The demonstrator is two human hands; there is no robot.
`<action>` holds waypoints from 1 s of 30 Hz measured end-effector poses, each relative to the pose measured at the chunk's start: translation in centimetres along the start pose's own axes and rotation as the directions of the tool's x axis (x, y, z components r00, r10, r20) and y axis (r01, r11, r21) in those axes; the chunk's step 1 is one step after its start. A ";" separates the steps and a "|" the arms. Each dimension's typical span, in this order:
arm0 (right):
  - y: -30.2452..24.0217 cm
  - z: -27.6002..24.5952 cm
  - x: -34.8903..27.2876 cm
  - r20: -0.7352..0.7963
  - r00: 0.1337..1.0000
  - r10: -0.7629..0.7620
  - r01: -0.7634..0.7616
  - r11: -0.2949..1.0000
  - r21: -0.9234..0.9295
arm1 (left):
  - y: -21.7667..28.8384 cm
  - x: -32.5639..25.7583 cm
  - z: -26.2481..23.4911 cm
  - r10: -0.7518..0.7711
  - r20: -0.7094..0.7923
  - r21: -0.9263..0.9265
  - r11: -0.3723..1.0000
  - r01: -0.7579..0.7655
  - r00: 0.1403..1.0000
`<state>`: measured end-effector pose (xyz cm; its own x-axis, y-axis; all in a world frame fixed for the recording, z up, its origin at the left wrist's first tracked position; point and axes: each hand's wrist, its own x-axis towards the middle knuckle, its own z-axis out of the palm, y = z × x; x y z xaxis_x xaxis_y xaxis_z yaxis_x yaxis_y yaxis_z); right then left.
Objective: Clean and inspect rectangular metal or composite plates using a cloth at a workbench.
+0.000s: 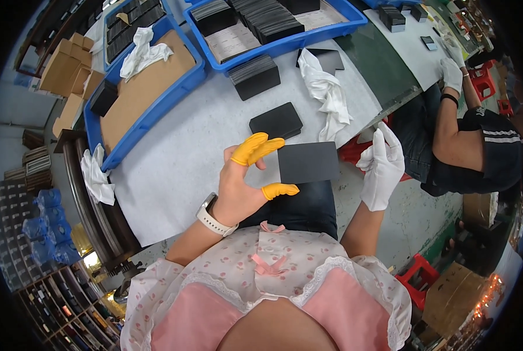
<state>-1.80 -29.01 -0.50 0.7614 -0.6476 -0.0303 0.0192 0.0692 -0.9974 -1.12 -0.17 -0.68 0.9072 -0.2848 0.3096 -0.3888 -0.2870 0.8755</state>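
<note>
A thin black rectangular card [309, 162] is held by its left edge in my left hand [244, 181], which wears yellow finger cots on the thumb and two fingers. To the right of the card, apart from it, my white-gloved right hand [383, 167] is raised with its fingers stretched out and nothing visible in them. Just beyond the card, a low stack of black cards [276, 120] lies on the white-covered table [173, 175]. A taller stack of black cards [254, 78] stands behind that. A crumpled white cloth [324, 93] rests to the right, partly over another dark flat piece [330, 60].
A blue tray [326, 36] with rows of black cards stands at the back. Another blue tray [156, 111] at left holds brown board, a white cloth [144, 52] and a black stack [104, 98]. At right sits a co-worker [472, 140] beside red stools [418, 278].
</note>
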 end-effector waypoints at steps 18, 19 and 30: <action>2.3 2.7 -2.0 0.170 0.971 0.168 -0.160 0.985 -0.063 | -5.3 -3.9 -8.3 -0.166 -0.385 0.287 0.913 0.289 0.908; 2.5 3.2 -2.3 0.193 0.968 0.159 -0.149 0.987 -0.062 | -5.1 -3.9 -8.6 -0.179 -0.389 0.368 0.869 0.330 0.904; 12.6 6.7 -4.7 0.358 0.870 -0.339 0.383 0.922 -0.057 | -4.1 1.9 -0.2 0.129 -0.003 0.561 0.821 -0.105 0.992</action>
<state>-0.77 -20.04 -12.46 0.8880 -0.3148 0.3351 0.2721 -0.2277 -0.9349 2.20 0.63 -3.64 0.8501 -0.3164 0.4210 -0.5045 -0.7189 0.4782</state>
